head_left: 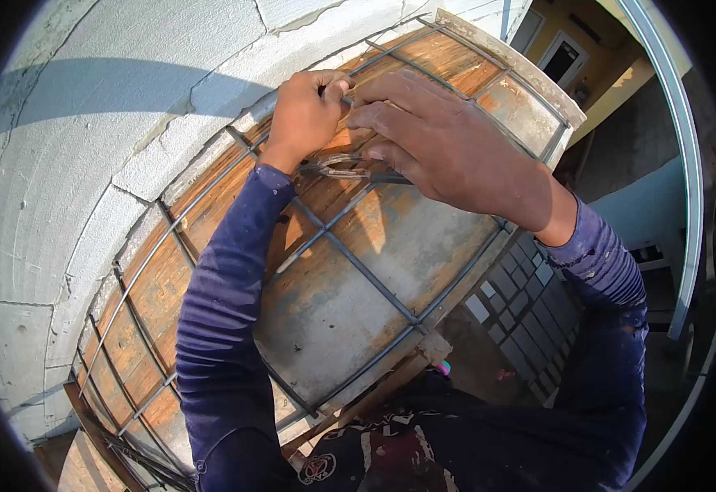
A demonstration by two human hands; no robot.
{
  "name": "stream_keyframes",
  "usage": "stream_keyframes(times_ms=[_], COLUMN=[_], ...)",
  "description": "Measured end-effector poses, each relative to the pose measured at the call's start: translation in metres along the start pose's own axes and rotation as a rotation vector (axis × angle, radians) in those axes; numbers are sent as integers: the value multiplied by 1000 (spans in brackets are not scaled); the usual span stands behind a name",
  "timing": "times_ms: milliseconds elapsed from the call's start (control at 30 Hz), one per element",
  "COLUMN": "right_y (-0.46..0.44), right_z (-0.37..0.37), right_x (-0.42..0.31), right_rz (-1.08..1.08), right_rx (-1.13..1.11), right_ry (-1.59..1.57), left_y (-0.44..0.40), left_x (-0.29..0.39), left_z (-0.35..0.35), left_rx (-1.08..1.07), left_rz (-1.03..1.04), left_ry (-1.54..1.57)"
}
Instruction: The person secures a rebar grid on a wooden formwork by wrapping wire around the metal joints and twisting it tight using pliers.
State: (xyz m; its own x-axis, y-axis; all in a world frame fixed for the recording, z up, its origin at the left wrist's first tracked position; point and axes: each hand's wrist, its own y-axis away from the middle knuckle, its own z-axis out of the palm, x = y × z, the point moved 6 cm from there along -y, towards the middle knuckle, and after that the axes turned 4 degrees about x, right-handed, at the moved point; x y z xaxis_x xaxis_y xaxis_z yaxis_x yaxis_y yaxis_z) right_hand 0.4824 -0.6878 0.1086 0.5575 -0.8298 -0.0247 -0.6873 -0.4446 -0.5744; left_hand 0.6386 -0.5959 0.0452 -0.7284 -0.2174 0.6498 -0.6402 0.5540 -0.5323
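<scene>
My left hand (304,115) is closed, thumb against fingers, just above a bar of the steel rebar grid (374,283). Whatever is pinched there is too small or hidden to name. Beside it, my right hand (448,139) is curled, its fingertips pointing toward the left hand. Steel pincers (343,170) stick out from under the right thumb, with a dark handle running beneath that palm. The pincers' head lies near the left wrist, over the grid.
Under the grid lies a curved formwork of wooden board (317,221) and grey panel. A white block wall (120,156) curves along the left. On the right a metal rail (690,164) rises, and a lower level with stacked tiles (518,299) shows past the formwork edge.
</scene>
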Motion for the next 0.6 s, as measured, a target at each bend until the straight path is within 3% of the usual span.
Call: stream_keyframes(times_ms=[33,67,100,167,200,233,267,333,367,433,567,600], right_y=[-3,-2,-3,2,14,27,36,55,61,75,94,97], right_z=[-13,-16,-18,-24,-23,-18,-18,-24,-25,-26,-29,-29], right_x=[-5,3,12,20,39,57,59,55,54,56,64,65], right_rz=[-128,-117,-132,-154,35,219,207,225,223,309,450,446], right_rx=[155,162,157,165,6,-151,-143,69,76,83,63,73], right_ry=[103,109,265,429,316,199,206,-102,-102,-123,-98,-149], left_y=[2,5,5,3,5,7,10,19,25,38,54,53], left_x=[19,47,58,81,88,88,90,105,108,110,118,112], left_z=[9,12,18,26,27,29,32,34,39,42,51,53], left_rx=[-50,73,68,-221,-247,-238,-238,-235,-236,-40,2,-95], left_rz=[166,467,475,103,48,55,142,227,230,279,341,276], left_ry=[-64,-145,-145,-125,-96,-103,-123,-102,-109,-130,-265,-263])
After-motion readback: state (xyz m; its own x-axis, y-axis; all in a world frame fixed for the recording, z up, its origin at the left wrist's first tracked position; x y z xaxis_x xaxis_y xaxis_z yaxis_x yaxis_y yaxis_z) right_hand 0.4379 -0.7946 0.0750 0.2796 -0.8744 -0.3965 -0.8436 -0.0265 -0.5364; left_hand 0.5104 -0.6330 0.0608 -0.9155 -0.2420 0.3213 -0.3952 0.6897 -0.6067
